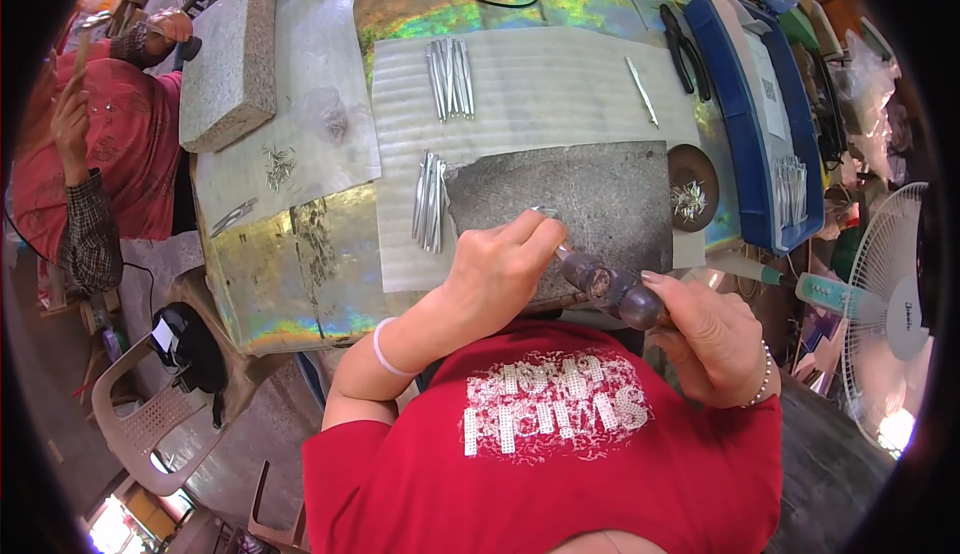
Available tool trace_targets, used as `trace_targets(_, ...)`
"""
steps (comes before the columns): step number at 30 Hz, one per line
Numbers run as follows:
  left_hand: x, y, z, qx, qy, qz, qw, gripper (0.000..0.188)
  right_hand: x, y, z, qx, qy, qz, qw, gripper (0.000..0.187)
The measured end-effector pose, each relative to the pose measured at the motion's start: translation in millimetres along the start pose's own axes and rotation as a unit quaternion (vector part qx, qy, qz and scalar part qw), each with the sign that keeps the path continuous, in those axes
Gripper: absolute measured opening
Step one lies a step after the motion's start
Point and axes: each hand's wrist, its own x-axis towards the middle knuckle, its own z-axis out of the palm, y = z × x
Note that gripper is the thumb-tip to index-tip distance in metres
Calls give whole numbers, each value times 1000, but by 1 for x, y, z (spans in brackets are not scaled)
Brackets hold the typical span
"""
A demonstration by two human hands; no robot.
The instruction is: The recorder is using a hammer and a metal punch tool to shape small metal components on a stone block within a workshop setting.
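My left hand (505,262) is over the near edge of a dark grey slab (590,179). Its fingers are pinched together on a small, thin silver metal piece (546,211), mostly hidden by them. At my chest, my right hand (715,339) is closed on a dark ball-peen hammer (608,289); the handle is largely out of sight behind the fingers. The hammer's narrower end is close beside my left fingertips. Bundled silver rods (430,202) lie at the slab's left edge, and more rods (451,79) lie beyond. A round brown dish (692,172) holds small silver pieces.
Black-handled pliers (685,52) and a slim silver tool (641,91) lie at the far right, beside a blue tray (735,169). A stone block (230,64) stands far left, where a person in red (115,139) holds a hammer. A fan (890,314) stands right.
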Motion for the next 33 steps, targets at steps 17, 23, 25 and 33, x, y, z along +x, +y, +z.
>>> trace_targets(17, 3, 2, -2, 5, -10, 10, 1000, 24, -11, -23, -22, -227, -12, -59, 972, 44)
trace_targets(23, 1, 0, 2, -1, 0, 22, 1000, 23, -1, -9, -7, -37, 1, 9, 999, 50)
trace_targets(25, 2, -2, 0, -8, -1, 23, 1000, 23, 1, -18, -16, -38, 11, 40, 998, 48)
trace_targets(33, 3, -2, 1, 2, 0, 15, 1000, 21, -2, -20, -18, -109, -25, 82, 990, 43)
